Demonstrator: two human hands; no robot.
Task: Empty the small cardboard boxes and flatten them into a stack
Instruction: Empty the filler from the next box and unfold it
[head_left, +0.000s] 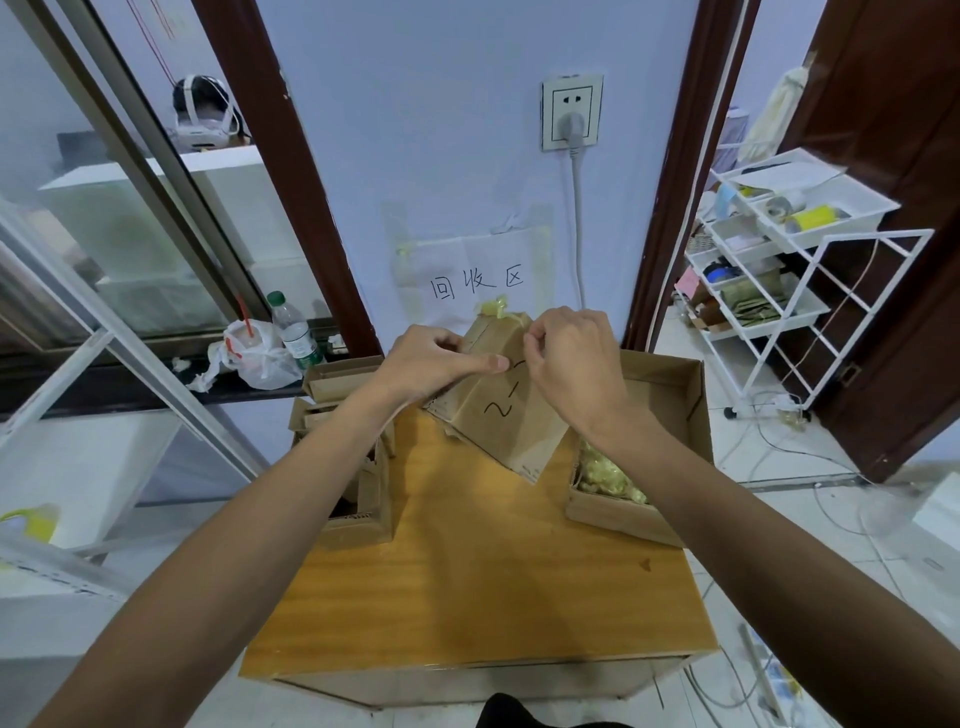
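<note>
I hold a small brown cardboard box (501, 415) tilted in the air above the far part of the wooden table (467, 587); black pen marks show on its side. My left hand (436, 361) grips its left upper side, thumb laid across the front. My right hand (569, 358) pinches at the box's top edge, where crumpled yellow tape (496, 310) sticks up. More small cardboard boxes (358, 467) stand upright at the table's left. A larger open cardboard box (670, 415) on the right holds yellowish crumpled stuff (605, 475).
A wall with a paper sign (475, 280) and a socket with a plugged cable (571, 117) is straight ahead. A white wire rack (769, 260) of trays stands right. A plastic bottle (296, 332) and a bagged cup (254, 353) sit on the left sill. Cables lie on the floor at right.
</note>
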